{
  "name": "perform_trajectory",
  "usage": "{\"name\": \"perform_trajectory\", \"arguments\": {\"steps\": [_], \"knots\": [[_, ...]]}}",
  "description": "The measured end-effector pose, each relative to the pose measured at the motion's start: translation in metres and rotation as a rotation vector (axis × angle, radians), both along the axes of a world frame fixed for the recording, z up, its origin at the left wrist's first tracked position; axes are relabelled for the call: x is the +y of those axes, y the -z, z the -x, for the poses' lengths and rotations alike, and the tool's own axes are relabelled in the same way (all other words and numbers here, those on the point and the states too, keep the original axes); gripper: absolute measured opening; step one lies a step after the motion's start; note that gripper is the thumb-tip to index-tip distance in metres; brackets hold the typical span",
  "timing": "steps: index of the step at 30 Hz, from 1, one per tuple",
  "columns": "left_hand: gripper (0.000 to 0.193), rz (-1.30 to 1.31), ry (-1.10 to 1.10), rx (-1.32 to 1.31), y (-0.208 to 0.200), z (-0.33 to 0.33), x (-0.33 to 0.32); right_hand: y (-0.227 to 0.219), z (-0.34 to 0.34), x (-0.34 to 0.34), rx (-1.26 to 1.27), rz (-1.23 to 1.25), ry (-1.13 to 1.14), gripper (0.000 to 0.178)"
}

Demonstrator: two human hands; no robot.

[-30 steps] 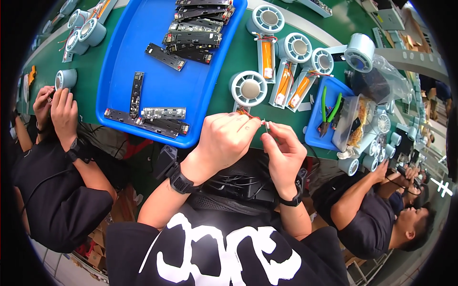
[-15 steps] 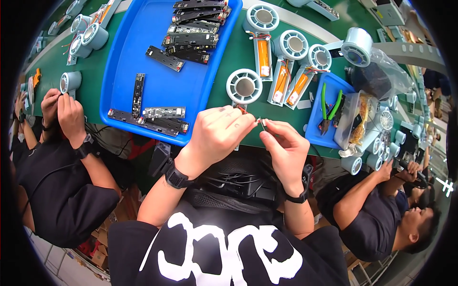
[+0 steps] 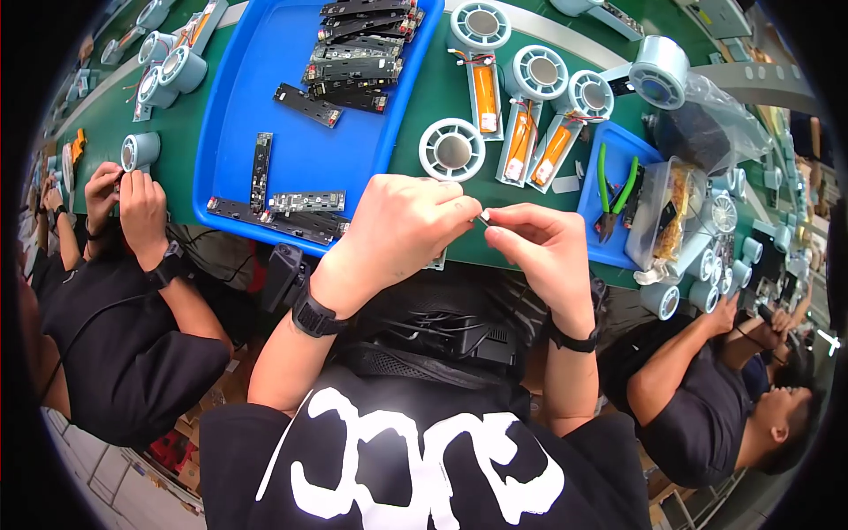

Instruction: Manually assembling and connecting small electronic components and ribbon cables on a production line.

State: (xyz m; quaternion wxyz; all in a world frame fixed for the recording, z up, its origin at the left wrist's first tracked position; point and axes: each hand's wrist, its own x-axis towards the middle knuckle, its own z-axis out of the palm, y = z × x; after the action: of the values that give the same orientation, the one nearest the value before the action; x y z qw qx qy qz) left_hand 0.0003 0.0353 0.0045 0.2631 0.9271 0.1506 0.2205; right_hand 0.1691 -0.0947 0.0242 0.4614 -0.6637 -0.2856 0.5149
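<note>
At the bench's near edge, my left hand (image 3: 411,225) is closed, knuckles up, its fingertips pinched together; what lies inside them is hidden. Opposite it, my right hand (image 3: 543,247) pinches with thumb and forefinger a small dark piece with a white end (image 3: 485,217), which meets my left fingertips. Its exact kind is too small to tell. Just beyond my left hand lies a light-blue round fan-like housing (image 3: 452,150) with a grey disc in its middle. My left hand covers whatever extends from it, though a pale end (image 3: 435,263) shows below that hand.
A blue tray (image 3: 238,106) of black circuit boards (image 3: 358,71) stands left. Beyond are several housings with orange batteries (image 3: 485,97). At right, a small blue tray (image 3: 609,252) holds green-handled cutters (image 3: 616,194) beside a clear box (image 3: 658,212). Co-workers sit on both sides.
My right hand has shifted slightly right and up, my left hand slightly up. Red wires seen by my left fingers are now hidden. The whole view has shifted a little.
</note>
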Motion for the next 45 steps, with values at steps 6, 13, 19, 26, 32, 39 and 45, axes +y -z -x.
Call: {"name": "perform_trajectory", "arguments": {"steps": [6, 13, 19, 26, 32, 39, 45], "knots": [[0.014, 0.063, 0.025, 0.038, -0.001, 0.001, 0.005, 0.002, -0.004, 0.004, 0.008, -0.003, -0.096, 0.019], [0.015, 0.070, 0.065, 0.094, -0.003, -0.001, 0.009, 0.005, -0.006, 0.006, -0.006, -0.013, -0.142, 0.018], [0.015, 0.085, 0.027, 0.015, -0.002, 0.004, 0.005, 0.006, -0.006, 0.005, -0.070, -0.072, -0.137, 0.019], [0.022, 0.227, -0.364, -0.108, 0.002, 0.027, -0.022, 0.010, 0.014, 0.000, 0.226, -0.047, 0.059, 0.019], [0.021, 0.211, -0.268, -0.110, 0.005, 0.029, -0.014, 0.002, 0.009, 0.010, 0.063, -0.076, 0.025, 0.019], [0.016, 0.390, -0.267, -0.114, 0.000, 0.016, -0.005, -0.009, 0.020, 0.022, -0.061, -0.092, 0.002, 0.022], [0.024, 0.377, -0.314, -0.157, 0.004, 0.011, -0.006, -0.017, 0.026, 0.028, -0.152, -0.063, -0.026, 0.022]]}}
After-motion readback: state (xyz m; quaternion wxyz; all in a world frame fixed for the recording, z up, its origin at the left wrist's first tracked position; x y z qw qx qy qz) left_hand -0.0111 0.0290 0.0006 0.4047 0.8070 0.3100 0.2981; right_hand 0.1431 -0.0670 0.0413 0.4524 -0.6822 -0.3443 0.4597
